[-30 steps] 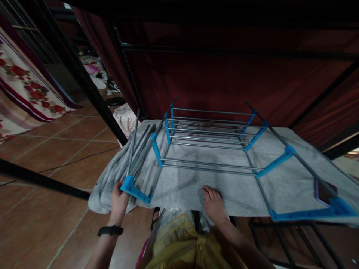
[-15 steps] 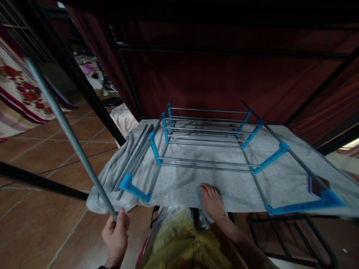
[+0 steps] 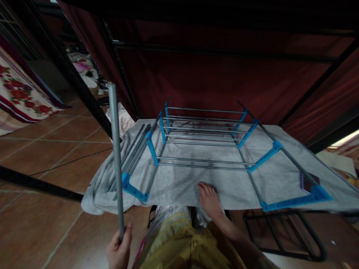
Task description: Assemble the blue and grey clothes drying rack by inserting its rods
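My left hand (image 3: 120,246) is closed round the lower end of a grey metal tube (image 3: 115,149), which stands nearly upright in front of the bed's left edge. My right hand (image 3: 209,198) lies with its fingers stretched out on the grey sheet (image 3: 179,183), holding nothing. Beyond it rests a partly built rack (image 3: 204,160) of thin metal rods, side tubes and blue plastic brackets. One blue bracket (image 3: 134,188) is at its near left corner, another (image 3: 297,201) at its near right. Several loose tubes (image 3: 137,149) lie side by side left of the rack.
A phone (image 3: 307,182) lies on the sheet by the right bracket. Dark red curtains (image 3: 190,78) hang behind, within a black metal frame (image 3: 70,78). A black metal ladder-like frame (image 3: 283,231) is below on the right. Tiled floor (image 3: 61,160) and a floral cloth (image 3: 22,93) are left.
The tube in my left hand has swung from leaning left to nearly upright, its top moving right. My left hand has shifted slightly right and down. My right hand stays on the sheet.
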The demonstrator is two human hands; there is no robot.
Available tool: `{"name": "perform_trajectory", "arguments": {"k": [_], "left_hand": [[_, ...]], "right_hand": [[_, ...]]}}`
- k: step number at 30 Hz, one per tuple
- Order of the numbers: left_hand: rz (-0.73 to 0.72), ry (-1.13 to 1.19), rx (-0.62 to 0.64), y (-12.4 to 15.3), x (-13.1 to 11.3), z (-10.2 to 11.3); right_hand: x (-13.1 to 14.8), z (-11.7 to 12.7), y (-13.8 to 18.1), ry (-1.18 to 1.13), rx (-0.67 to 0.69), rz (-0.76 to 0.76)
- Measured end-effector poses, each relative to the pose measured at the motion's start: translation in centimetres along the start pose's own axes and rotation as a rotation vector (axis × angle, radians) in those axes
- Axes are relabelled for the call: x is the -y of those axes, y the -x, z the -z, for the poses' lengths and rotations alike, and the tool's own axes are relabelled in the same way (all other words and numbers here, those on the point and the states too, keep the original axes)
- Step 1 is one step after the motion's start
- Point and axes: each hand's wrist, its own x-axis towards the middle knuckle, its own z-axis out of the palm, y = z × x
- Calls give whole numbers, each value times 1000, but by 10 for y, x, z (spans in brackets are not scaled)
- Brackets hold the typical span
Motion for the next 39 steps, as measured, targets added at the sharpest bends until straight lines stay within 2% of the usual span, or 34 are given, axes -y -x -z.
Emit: {"name": "perform_trajectory", "arguments": {"k": [4, 7, 9, 12, 15, 19, 22, 26, 30, 36, 39], "left_hand": [[-64, -69, 67, -4, 12, -1], [-148, -138, 218, -7, 19, -10], [-185, -247, 325, -10, 20, -16], [-222, -472, 454, -13, 15, -24], [-262, -642, 561, -15, 5, -32], [-312, -735, 648, -16, -6, -44], [-349, -785, 737, -16, -13, -53], [-416, -817, 836, -14, -24, -66], [-437, -852, 907, -12, -36, -77], [-440, -849, 935, -15, -44, -87], [-463, -883, 924, -17, -45, -89]], "right_hand": [[-3, -1, -1, -55, -7, -20], [-8, -3, -3, -202, -41, -70], [-13, -4, -5, -391, -71, -129], [-22, -4, -11, -743, -137, -294], [-32, 2, -14, -1047, -222, -526], [-46, 20, -11, -1441, -232, -803], [-59, 34, -5, -1617, -255, -926], [-76, 46, 3, -1720, -345, -959], [-90, 50, 12, -1744, -376, -956], [-106, 53, 18, -1760, -481, -944], [-115, 56, 17, -1796, -536, -990]]}}
